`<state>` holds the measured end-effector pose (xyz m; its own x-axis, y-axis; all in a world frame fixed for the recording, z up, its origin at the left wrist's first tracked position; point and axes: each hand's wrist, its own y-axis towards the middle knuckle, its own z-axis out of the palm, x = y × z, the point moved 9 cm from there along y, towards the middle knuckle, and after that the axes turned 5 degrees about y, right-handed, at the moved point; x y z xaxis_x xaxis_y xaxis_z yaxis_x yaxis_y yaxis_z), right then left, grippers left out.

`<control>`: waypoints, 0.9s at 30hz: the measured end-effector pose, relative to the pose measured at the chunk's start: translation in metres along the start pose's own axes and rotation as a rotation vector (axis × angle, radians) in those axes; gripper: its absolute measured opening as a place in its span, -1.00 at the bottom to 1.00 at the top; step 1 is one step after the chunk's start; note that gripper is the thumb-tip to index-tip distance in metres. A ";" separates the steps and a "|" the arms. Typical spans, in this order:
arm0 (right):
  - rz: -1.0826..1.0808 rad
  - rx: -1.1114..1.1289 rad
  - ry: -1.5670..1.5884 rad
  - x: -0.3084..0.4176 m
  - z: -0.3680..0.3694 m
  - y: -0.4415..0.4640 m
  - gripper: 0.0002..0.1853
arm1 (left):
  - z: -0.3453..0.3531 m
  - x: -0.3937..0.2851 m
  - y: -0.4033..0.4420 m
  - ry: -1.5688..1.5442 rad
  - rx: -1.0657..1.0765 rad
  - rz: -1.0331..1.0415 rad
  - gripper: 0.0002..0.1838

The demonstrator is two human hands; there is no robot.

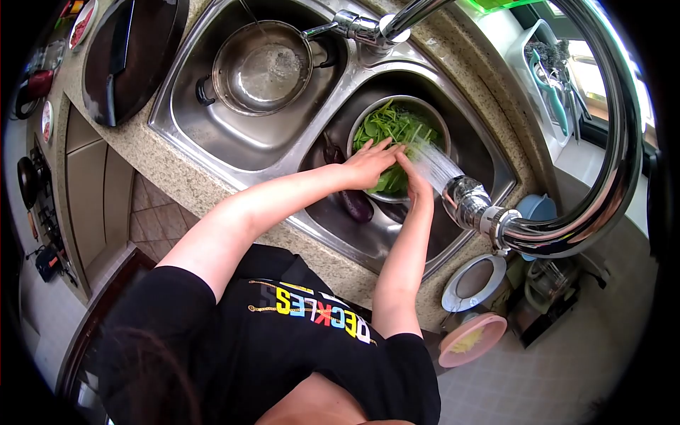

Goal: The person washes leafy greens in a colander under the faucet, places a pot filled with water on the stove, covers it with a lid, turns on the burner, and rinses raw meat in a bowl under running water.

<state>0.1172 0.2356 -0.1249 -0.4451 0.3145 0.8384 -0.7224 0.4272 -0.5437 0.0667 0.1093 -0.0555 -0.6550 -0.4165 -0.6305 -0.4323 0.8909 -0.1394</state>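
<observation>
In the right basin of the sink (312,152) stands a round metal bowl (443,126) full of leafy greens (386,126). My left hand (370,164) lies over the greens, fingers spread. At the bowl's near right side, my right hand (419,183) has its fingers stretched out, the tips close to those of the left. Water sprays from the faucet head (467,200) into the bowl beside my right hand. A dark purple eggplant (356,206) rests in the basin below my left wrist, and a second dark stalked piece (331,150) shows left of the bowl.
The left basin holds a two-handled pot (263,67) with water in it. A cleaver (122,53) lies on a dark round chopping board (152,42). At the right are a sieve (473,280), a pink bowl (489,333) with pale shreds and the curved faucet neck (609,191).
</observation>
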 end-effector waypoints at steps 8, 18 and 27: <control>-0.006 0.040 -0.076 0.002 -0.002 0.003 -0.34 | 0.007 0.004 -0.008 -0.506 -0.114 0.003 -0.29; 0.080 0.173 -0.218 0.010 0.024 -0.001 -0.40 | -0.013 0.021 -0.003 -0.873 -0.436 -0.198 -0.30; 0.097 0.046 0.078 0.007 0.010 -0.017 -0.49 | 0.015 0.051 0.001 -1.228 -0.455 -0.575 -0.47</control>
<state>0.1209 0.2219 -0.1095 -0.4728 0.4183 0.7756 -0.7023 0.3527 -0.6184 0.0422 0.0913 -0.0998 0.5164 -0.0660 -0.8538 -0.7607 0.4224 -0.4928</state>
